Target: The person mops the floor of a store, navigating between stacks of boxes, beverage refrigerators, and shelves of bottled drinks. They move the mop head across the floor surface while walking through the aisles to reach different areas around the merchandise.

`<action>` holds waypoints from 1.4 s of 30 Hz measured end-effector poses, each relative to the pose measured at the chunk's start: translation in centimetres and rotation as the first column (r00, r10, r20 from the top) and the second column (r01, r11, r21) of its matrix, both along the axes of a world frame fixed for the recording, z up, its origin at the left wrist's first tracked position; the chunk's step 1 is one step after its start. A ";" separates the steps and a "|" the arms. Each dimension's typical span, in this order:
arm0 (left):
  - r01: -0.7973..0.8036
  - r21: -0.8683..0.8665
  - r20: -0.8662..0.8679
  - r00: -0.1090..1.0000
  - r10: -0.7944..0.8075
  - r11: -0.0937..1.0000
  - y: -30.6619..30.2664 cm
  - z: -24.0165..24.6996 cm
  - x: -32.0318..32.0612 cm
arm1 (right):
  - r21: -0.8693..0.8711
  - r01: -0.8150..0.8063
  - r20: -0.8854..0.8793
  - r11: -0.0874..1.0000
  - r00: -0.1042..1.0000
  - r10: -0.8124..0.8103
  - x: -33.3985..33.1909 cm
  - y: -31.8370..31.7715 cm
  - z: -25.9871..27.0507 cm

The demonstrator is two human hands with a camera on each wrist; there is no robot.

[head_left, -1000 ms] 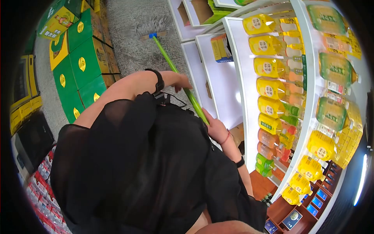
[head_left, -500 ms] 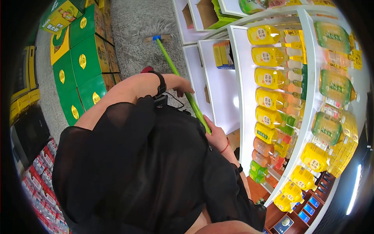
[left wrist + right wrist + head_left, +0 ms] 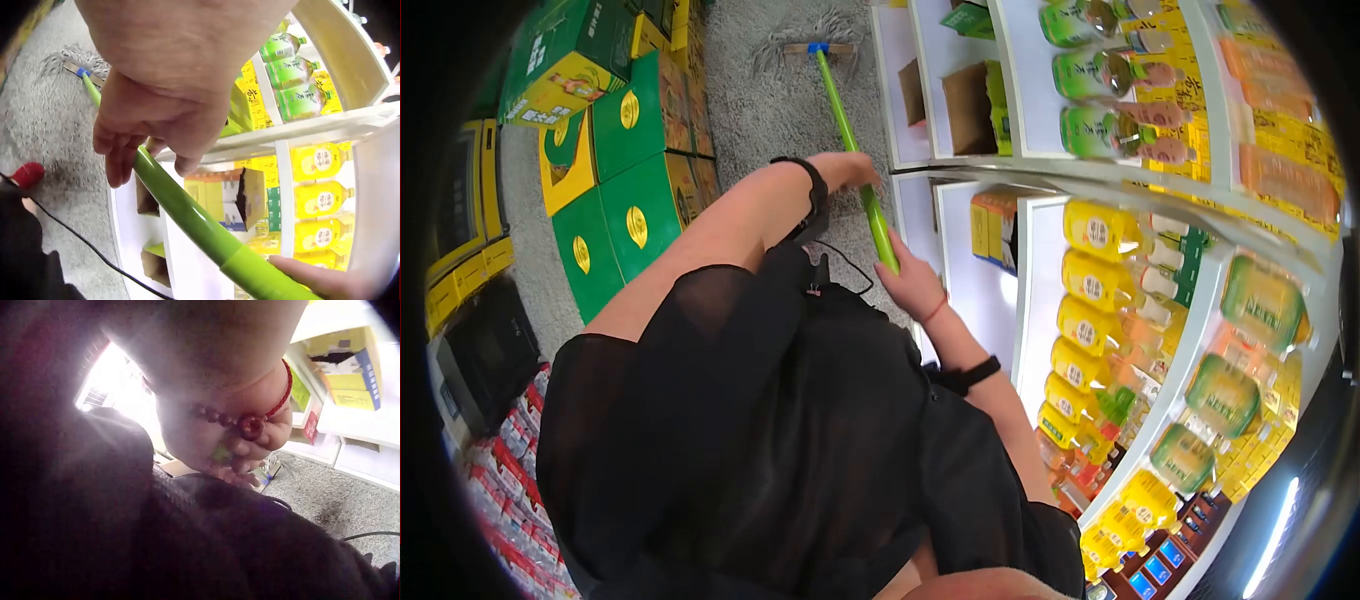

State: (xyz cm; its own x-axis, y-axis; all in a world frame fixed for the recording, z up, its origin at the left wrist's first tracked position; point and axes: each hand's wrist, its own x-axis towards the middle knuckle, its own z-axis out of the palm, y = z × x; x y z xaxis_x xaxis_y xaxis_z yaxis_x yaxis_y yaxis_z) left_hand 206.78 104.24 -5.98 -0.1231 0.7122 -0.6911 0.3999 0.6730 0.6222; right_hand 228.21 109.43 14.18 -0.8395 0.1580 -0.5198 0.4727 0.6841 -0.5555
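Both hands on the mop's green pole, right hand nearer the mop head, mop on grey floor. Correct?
No: the left hand is nearer the mop head; the right hand is farther up the green pole. The head view shows it. Both hands on it, grey floor: as you said.

Grey speckled floor [image 3: 750, 125] beneath a stringy mop head [image 3: 836, 32] and green cartons [image 3: 636, 135]

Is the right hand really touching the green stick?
Touching. The head view shows the right hand curled round the green stick, at the end away from the mop head.
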 end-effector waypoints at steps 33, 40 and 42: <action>0.470 0.157 0.167 0.854 -0.493 0.868 2.0 2.1 10.4 | -0.010 -0.102 0.303 0.995 0.948 0.100 13.3 3.0 7.8; 0.472 -0.225 0.522 0.797 -0.304 0.852 2.9 11.2 15.6 | -0.056 -0.048 0.210 0.997 0.976 0.058 19.8 4.9 13.2; 0.468 -0.181 0.565 0.770 -0.298 0.865 2.8 12.0 15.4 | -0.056 -0.037 0.255 0.998 0.966 0.050 19.6 5.0 13.7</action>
